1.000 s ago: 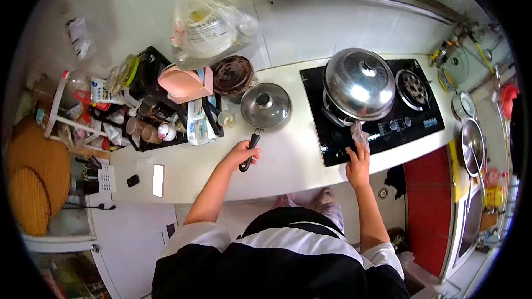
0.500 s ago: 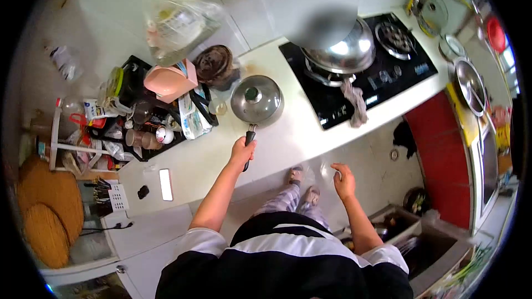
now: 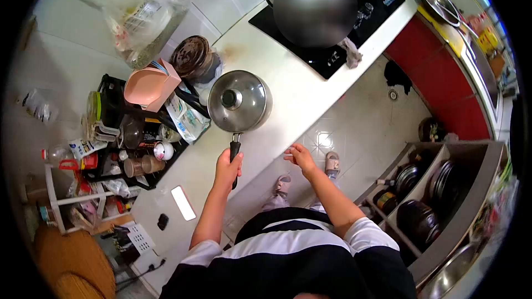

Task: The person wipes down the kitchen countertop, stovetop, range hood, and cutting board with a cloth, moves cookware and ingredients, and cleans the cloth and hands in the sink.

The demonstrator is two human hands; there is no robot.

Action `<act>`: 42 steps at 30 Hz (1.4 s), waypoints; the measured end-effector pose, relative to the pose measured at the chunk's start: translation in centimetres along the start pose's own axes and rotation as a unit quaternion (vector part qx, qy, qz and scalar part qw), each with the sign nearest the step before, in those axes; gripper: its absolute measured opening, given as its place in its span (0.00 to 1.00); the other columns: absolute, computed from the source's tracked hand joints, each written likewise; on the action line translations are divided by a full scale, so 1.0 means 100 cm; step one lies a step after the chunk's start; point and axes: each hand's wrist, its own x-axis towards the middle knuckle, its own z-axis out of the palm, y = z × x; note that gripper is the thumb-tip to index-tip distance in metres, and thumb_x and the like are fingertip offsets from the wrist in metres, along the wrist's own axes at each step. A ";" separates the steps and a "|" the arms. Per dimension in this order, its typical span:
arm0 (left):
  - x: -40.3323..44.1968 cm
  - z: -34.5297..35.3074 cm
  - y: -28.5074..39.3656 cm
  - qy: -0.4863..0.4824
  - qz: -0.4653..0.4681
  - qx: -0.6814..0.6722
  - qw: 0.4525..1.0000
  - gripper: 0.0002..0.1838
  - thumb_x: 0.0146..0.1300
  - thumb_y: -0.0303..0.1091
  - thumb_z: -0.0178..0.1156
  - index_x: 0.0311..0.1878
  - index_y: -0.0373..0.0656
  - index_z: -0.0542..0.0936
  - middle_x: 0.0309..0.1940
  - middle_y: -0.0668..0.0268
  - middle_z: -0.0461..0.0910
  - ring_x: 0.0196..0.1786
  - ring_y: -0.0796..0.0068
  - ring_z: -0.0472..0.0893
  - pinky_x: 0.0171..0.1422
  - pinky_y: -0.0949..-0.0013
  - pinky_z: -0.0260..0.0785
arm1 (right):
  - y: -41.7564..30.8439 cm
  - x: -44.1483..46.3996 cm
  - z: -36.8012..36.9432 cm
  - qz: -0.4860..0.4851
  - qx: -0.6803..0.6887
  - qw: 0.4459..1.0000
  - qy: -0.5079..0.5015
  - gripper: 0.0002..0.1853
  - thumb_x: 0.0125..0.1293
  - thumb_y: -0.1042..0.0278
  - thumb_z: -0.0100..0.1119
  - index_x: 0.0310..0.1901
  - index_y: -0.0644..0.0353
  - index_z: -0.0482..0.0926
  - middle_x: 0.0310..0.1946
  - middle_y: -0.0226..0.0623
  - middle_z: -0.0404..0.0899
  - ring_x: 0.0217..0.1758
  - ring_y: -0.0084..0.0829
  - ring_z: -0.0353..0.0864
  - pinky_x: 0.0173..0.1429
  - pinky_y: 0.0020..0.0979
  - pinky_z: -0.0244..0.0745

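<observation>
Mid-frame, the left hand [image 3: 226, 170] grips the lidded pan [image 3: 238, 105] by its handle [image 3: 235, 148], likely for steady control, while the right hand [image 3: 301, 159] hangs, fingers [image 3: 290, 152] loosely open.

My feed has the right hand [image 3: 300, 158] off the greyish cloth [image 3: 350, 52] it was touching a second ago and swung over near the pan handle [image 3: 235, 150], empty, fingers loosely curled. Cloth now lies unattended at the front edge of the black cooktop [image 3: 318, 61]. I also get a rotated view: counter [image 3: 282, 77] runs more diagonally, open drawer [image 3: 477, 196] with bottles now shows lower right.
</observation>
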 end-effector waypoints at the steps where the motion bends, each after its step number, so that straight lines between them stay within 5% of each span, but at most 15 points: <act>1: -0.007 -0.013 -0.006 -0.006 0.005 0.018 1.000 0.10 0.67 0.35 0.57 0.32 0.45 0.68 0.18 0.74 0.67 0.16 0.85 0.66 0.20 0.77 0.59 | 0.010 0.002 0.012 0.000 0.007 1.000 0.008 0.14 0.71 0.64 0.52 0.56 0.55 0.72 0.39 0.28 0.81 0.40 0.23 0.82 0.47 0.27 0.76; 6: -0.047 -0.070 -0.026 -0.028 0.021 0.100 0.994 0.08 0.67 0.33 0.56 0.33 0.44 0.69 0.18 0.74 0.67 0.17 0.85 0.66 0.20 0.77 0.60 | 0.062 0.020 0.047 0.015 0.126 0.988 0.086 0.09 0.70 0.63 0.54 0.50 0.50 0.72 0.40 0.25 0.81 0.39 0.20 0.81 0.47 0.26 0.77; 10: -0.072 -0.102 -0.047 -0.064 0.006 0.141 0.988 0.07 0.67 0.32 0.56 0.35 0.43 0.70 0.19 0.73 0.68 0.17 0.85 0.67 0.19 0.78 0.60 | 0.073 0.017 0.072 -0.002 0.193 0.970 0.150 0.11 0.67 0.70 0.56 0.51 0.54 0.74 0.34 0.25 0.80 0.32 0.19 0.79 0.40 0.23 0.78; 16: -0.103 -0.110 -0.075 -0.073 -0.023 0.119 0.990 0.06 0.66 0.30 0.58 0.37 0.41 0.72 0.19 0.73 0.69 0.15 0.85 0.67 0.18 0.78 0.60 | 0.072 0.029 0.082 -0.018 0.129 0.979 0.159 0.12 0.63 0.70 0.61 0.48 0.55 0.78 0.35 0.25 0.82 0.32 0.19 0.79 0.39 0.24 0.78; 23: -0.129 -0.092 -0.075 -0.087 -0.039 0.112 0.989 0.06 0.67 0.30 0.58 0.38 0.42 0.71 0.19 0.74 0.69 0.16 0.86 0.67 0.18 0.79 0.59 | 0.102 0.039 0.085 -0.160 0.207 0.955 0.139 0.08 0.63 0.69 0.61 0.43 0.56 0.77 0.31 0.25 0.81 0.28 0.18 0.77 0.33 0.23 0.73; 28: -0.141 -0.086 -0.077 -0.088 -0.011 0.128 0.988 0.07 0.66 0.32 0.59 0.39 0.41 0.71 0.19 0.73 0.70 0.16 0.87 0.67 0.18 0.79 0.59 | 0.112 0.019 0.057 -0.180 0.164 0.957 0.155 0.07 0.64 0.68 0.63 0.34 0.53 0.73 0.25 0.22 0.75 0.26 0.16 0.73 0.30 0.20 0.70; 42: -0.153 -0.010 -0.144 -0.212 -0.070 0.233 0.946 0.09 0.64 0.34 0.61 0.39 0.40 0.74 0.20 0.71 0.74 0.17 0.85 0.71 0.21 0.76 0.63 | 0.098 -0.116 -0.117 -0.194 0.059 0.933 0.298 0.07 0.61 0.65 0.65 0.33 0.56 0.78 0.23 0.21 0.74 0.25 0.16 0.70 0.30 0.22 0.67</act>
